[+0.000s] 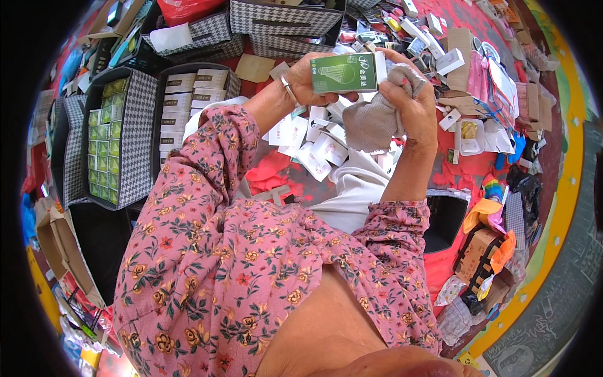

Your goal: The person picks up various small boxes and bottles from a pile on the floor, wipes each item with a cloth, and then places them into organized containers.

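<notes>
My left hand (304,80) grips a small green light-bulb box (344,73) by its left end, its printed front facing up. In my right hand (417,108) is a crumpled grey-brown cloth (372,120), bunched under the fingers and hanging below them. The cloth and right fingers meet the box's white right end. Part of the right hand's grip is hidden behind the cloth. Under both hands lie several white cartons and papers (328,149) on the red-covered floor.
On the left, houndstooth bins hold rows of green boxes (107,141) and white boxes (178,102). More houndstooth bins (282,22) stand at the back. Loose small boxes (450,61) pile up at far right. A black bin (445,220) sits beside my right elbow.
</notes>
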Demonstrator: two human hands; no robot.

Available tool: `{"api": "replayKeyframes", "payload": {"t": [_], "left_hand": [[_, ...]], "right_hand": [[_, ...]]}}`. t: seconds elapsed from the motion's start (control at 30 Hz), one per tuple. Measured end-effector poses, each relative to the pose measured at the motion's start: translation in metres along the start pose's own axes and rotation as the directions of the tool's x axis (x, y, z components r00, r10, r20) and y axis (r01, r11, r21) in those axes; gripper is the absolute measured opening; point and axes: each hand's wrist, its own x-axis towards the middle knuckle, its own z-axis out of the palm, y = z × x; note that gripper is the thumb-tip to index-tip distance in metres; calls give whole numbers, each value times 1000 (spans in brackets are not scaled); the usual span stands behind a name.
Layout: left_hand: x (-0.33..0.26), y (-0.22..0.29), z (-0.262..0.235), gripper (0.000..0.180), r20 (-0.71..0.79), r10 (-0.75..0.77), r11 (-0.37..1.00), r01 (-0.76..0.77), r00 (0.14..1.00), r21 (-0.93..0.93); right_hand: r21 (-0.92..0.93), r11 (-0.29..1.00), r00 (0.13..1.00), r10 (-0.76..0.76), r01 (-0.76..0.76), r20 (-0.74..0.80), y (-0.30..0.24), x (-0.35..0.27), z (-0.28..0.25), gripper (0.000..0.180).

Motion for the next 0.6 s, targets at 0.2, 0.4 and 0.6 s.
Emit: {"api": "replayKeyframes", "payload": {"t": [0.2,0.4,0.6], "left_hand": [[-3,3,-4,43,-29,54,995,-51,998,81],[-1,3,-3,43,-2,25,999,-25,1000,27],[-2,2,-8,41,-8,18,999,-18,1000,27]], "right_hand": [[-35,999,999,-28,29,26,1,1,0,42],[92,996,999,15,-12,-30,0,-1,3,42],[-29,999,999,-35,36,24,3,0,4,41]]}}
